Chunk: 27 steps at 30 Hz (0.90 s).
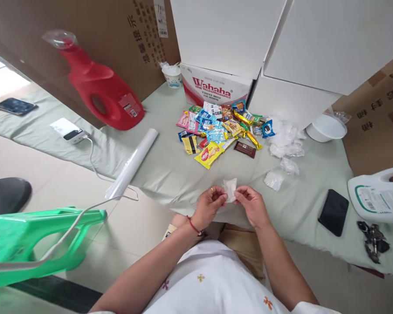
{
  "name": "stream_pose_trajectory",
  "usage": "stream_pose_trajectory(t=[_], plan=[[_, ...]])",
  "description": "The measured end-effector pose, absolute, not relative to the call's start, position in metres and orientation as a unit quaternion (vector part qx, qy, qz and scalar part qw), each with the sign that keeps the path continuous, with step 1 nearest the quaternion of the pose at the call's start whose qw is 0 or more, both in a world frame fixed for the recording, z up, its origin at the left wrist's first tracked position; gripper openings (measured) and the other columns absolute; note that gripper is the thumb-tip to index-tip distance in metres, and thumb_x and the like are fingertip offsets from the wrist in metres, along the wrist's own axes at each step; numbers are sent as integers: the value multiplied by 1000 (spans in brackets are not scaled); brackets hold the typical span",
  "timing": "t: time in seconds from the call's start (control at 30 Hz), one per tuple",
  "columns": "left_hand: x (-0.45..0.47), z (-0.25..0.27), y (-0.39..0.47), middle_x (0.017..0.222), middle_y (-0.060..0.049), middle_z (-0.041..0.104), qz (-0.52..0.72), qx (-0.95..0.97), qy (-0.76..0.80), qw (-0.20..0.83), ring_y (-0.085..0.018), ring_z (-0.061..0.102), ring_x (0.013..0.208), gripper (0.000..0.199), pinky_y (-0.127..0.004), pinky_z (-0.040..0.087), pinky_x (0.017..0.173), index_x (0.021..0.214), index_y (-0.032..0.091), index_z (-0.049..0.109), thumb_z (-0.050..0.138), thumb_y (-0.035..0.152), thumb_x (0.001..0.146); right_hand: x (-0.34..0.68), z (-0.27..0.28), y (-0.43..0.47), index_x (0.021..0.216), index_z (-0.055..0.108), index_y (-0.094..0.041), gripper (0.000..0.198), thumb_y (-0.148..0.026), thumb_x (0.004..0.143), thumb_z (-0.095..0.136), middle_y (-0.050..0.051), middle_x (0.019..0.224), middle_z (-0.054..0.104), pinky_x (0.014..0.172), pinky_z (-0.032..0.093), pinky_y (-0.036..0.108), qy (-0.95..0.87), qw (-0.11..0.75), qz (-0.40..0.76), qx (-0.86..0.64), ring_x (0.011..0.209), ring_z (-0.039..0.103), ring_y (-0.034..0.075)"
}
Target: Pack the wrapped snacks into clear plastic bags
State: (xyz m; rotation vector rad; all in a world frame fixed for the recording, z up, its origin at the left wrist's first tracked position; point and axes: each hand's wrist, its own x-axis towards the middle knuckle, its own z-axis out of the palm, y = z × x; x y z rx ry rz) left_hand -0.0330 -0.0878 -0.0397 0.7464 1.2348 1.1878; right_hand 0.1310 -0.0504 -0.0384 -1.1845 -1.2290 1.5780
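Observation:
Between my two hands is a small clear plastic bag (230, 188), held up just over the front edge of the cloth-covered table (170, 170). My left hand (208, 206) pinches one side of the bag between thumb and fingers. On the opposite side, my right hand (252, 205) pinches it too. Whether anything lies inside the bag I cannot tell. Beyond my hands a pile of wrapped snacks (212, 124) is spread out, with a yellow packet (209, 155) and a brown packet (245, 149) at its near edge. More clear plastic bags (286, 139) lie heaped to the right.
A red jug (101, 87), a white roll (131, 165) and a corded white device (67, 130) are at left. Behind the snacks stands a Wahaba-like printed box (216, 85). A white bowl (325, 128), black phone (333, 212), keys (373, 240) and white jug (380, 196) sit at right.

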Motion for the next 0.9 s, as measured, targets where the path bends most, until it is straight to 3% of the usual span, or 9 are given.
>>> stream_pose_trajectory(t=[0.13, 0.23, 0.37, 0.47, 0.6, 0.73, 0.9], plan=[[-41, -43, -99, 74, 3, 59, 552, 303, 497, 597, -9, 56, 65, 41, -22, 47, 63, 85, 19, 62, 86, 49, 72, 133, -50, -71, 86, 65, -22, 40, -53, 72, 85, -2, 73, 59, 61, 51, 26, -367, 469, 655, -465, 66, 55, 12], [-41, -48, -109, 86, 2, 61, 581, 273, 460, 613, -10, 58, 79, 41, -24, 52, 75, 88, 20, 61, 87, 47, 73, 136, -57, -94, 86, 62, -21, 43, -60, 77, 79, -1, 74, 59, 61, 51, 27, -370, 468, 635, -489, 68, 56, 14], [-41, -51, -123, 89, 2, 62, 575, 293, 445, 621, -13, 58, 85, 39, -28, 53, 82, 89, 21, 59, 86, 46, 77, 135, -53, -121, 102, 64, -22, 37, -57, 92, 65, 5, 95, 64, 77, 55, 34, -506, 508, 395, -575, 87, 61, 19], [-41, -49, -132, 87, 0, 63, 558, 355, 438, 609, -12, 58, 82, 32, -26, 51, 80, 87, 19, 62, 83, 44, 81, 129, -47, -126, 108, 68, -22, 36, -53, 88, 71, 10, 108, 65, 81, 53, 36, -605, 473, 291, -571, 101, 60, 24], [-48, -47, -136, 91, 0, 64, 567, 326, 399, 643, -13, 60, 87, 30, -31, 56, 87, 86, 20, 63, 84, 40, 81, 130, -46, -112, 91, 72, -22, 31, -53, 89, 68, 6, 92, 66, 73, 50, 32, -573, 462, 389, -554, 85, 60, 19], [-62, -46, -132, 93, 2, 64, 593, 245, 391, 660, -11, 63, 88, 33, -32, 58, 91, 86, 19, 60, 88, 35, 77, 141, -41, -100, 79, 69, -20, 38, -56, 75, 82, -1, 71, 59, 59, 44, 26, -438, 473, 558, -523, 63, 51, 12], [-75, -46, -117, 81, 3, 65, 578, 213, 403, 677, -12, 69, 78, 40, -27, 57, 78, 89, 19, 57, 89, 38, 74, 152, -38, -102, 77, 66, -19, 47, -56, 61, 91, -5, 62, 50, 44, 28, 21, -369, 423, 648, -516, 50, 36, 6]])
